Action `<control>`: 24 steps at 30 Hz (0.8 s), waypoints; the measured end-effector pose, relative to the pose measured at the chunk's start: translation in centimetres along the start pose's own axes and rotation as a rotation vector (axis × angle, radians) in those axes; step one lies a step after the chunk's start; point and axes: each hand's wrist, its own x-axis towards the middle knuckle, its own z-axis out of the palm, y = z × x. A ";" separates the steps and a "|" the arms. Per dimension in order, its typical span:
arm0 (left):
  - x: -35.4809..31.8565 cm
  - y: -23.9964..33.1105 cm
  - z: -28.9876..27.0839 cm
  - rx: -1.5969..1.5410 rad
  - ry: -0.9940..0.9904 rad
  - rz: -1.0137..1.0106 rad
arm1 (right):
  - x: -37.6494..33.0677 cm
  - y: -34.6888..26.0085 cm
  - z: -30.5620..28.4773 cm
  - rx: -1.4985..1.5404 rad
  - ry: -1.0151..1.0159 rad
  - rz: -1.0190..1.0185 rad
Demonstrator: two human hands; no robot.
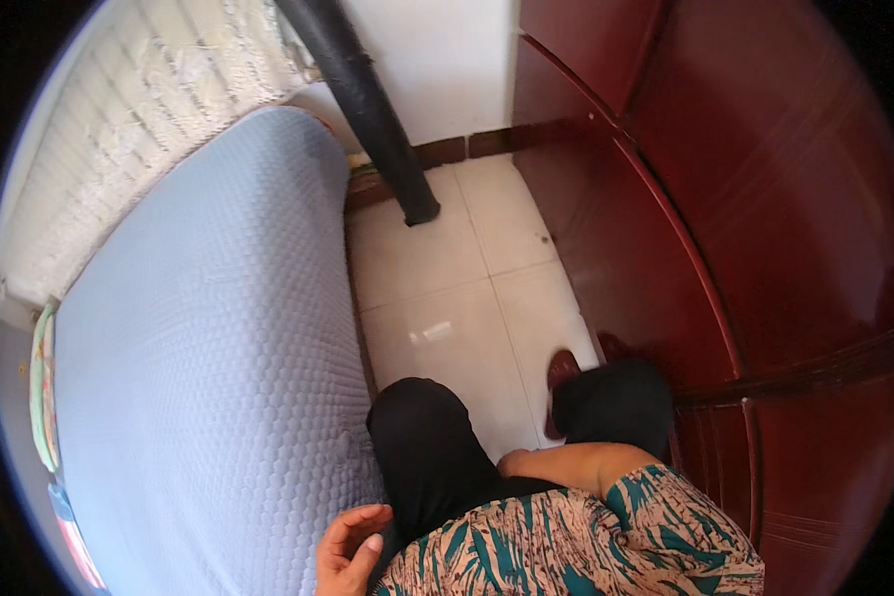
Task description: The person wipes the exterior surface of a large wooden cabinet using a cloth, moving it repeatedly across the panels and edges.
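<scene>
A big soft bed (199, 348) has a pale blue cover with small bumps like honeycomb. The left hand (351, 549) is beside its lower edge, fingers loosely curled, holding nothing. White shiny floor tiles (457, 308) come next. The right hand is hidden behind the arm. A smooth dark red wooden wardrobe (755, 228) curves away.
</scene>
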 end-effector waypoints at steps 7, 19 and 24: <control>3.7 1.4 2.0 0.102 -0.001 -0.038 | -1.4 -0.6 -0.2 0.017 0.076 -0.077; 13.0 5.7 1.4 0.183 -0.106 0.007 | 11.3 0.6 6.8 -0.046 0.005 -0.048; 13.3 5.7 -0.2 0.020 -0.051 0.031 | 10.7 -0.8 3.2 -0.086 -0.018 -0.028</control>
